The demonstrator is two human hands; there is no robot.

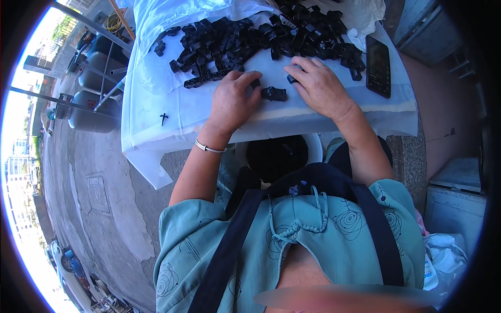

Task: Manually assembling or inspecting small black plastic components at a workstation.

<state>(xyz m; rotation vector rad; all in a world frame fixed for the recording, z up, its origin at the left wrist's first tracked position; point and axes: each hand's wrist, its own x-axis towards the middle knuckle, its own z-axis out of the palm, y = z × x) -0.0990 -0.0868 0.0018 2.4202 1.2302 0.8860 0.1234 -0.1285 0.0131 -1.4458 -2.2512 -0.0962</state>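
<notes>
The left hand [232, 103] is pinching a black piece [255, 83], its fingers hiding most of it; the right hand [322, 93] is holding a small dark part [291, 79], largely covered, its direction unreadable. Between them, a black fitting [274, 94] is lying on the white-covered table [190, 112], its long axis running left to right.

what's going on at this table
A person's two bare hands are handling small black parts at a table with a whitish plastic cover. The left hand pinches a small black part; the right hand has a small dark piece at its fingertips, mostly hidden. Between them lies a chunky black part. Beyond is a heap of black parts, with a phone to its right.
</notes>
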